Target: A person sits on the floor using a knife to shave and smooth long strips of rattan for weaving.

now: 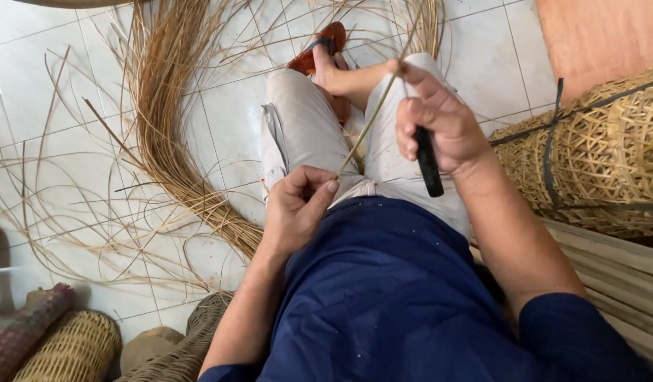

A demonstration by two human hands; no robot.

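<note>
Two hands work one thin cane strip (372,117) over the lap. Left hand (298,205), at 6 o'clock of the strip, has thumb and forefinger pinched shut on its near end. Right hand (439,127), at 3 o'clock, is fisted around a dark-handled tool (427,163); the blade end is hidden behind the fingers, so I cannot tell its type, and the forefinger extends to touch the strip higher up. The strip runs taut from the left pinch toward 1 o'clock, past the right forefinger, its far end lost among loose canes.

A cane bundle (171,141) curves across the tiled floor (57,141) at 9 o'clock. Woven baskets (602,155) sit at 3 o'clock, more basketwork (75,350) at 7 o'clock. One foot in a red sandal (319,49) rests at 12 o'clock.

Risks, as judged: the hidden edge lies close to the right forefinger and above the thighs, so a slip could cut skin or cloth. Uneven tension could snap or split the strip, and the small pinch could lose it.
</note>
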